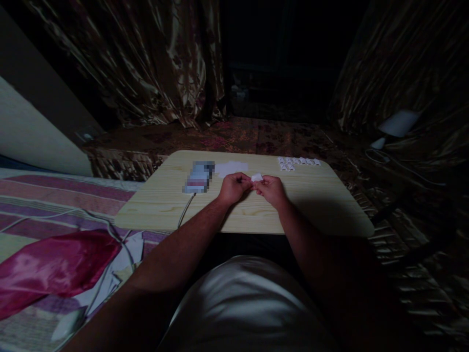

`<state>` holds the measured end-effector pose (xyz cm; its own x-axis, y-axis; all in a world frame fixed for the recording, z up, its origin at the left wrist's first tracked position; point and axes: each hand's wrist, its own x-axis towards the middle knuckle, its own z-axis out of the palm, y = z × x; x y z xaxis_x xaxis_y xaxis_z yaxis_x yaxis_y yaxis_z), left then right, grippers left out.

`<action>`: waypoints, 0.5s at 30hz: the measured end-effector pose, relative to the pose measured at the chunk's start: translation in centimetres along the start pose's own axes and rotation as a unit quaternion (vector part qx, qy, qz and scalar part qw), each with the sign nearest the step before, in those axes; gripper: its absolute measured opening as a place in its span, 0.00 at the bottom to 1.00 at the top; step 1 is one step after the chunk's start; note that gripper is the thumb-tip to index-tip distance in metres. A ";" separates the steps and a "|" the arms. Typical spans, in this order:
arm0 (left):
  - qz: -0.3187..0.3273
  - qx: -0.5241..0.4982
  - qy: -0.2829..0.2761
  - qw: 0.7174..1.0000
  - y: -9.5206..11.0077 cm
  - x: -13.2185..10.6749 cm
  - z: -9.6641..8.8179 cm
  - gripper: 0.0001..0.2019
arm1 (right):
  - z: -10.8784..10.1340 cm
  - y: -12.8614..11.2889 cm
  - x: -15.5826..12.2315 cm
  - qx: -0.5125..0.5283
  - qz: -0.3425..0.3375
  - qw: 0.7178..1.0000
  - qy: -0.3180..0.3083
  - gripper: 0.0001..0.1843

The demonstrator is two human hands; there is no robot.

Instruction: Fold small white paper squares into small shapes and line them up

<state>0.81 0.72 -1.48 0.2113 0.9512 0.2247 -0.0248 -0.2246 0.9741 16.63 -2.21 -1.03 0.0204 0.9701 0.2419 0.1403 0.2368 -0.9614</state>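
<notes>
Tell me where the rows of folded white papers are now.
In the head view, the rows lie near the pale wooden table's far right corner, beyond the right hand.

One head-worn camera looks forward and down (over the torso [245,303]) toward both hands [271,189].

The room is dim, its light falling mostly on a wood-grain table [150,205] with rounded corners; behind it runs a ledge [234,137] draped in dark flowered cloth; a glossy brown-gold curtain [183,54] hangs at left, a darker curtain [395,58] at right, near-black between; a pale-shaded lamp [399,123] stands at right; a striped bedcover [110,190] spreads at left, below a pale wall [32,127]
</notes>
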 end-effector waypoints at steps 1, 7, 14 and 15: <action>0.000 0.005 0.000 1.000 0.0 0.0 0.0 0.15 | 0.0 0.0 0.0 -0.003 0.000 1.000 0.000 0.13; 0.006 0.007 0.003 1.000 0.0 0.0 -0.1 0.15 | 0.1 0.4 0.1 -0.013 -0.009 1.000 0.004 0.14; 0.042 0.041 0.005 0.998 0.1 -0.1 -0.2 0.13 | 0.1 1.0 0.4 -0.018 -0.012 1.000 0.007 0.13; 0.042 0.049 0.007 0.998 0.1 -0.1 -0.2 0.13 | 0.1 1.0 0.4 -0.022 -0.010 1.000 0.007 0.13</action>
<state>0.59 0.64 -1.38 0.1988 0.9306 0.3073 0.0536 -0.3234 0.9447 16.68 -1.58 -1.93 0.0302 0.9643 0.2630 0.1832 0.2534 -0.9499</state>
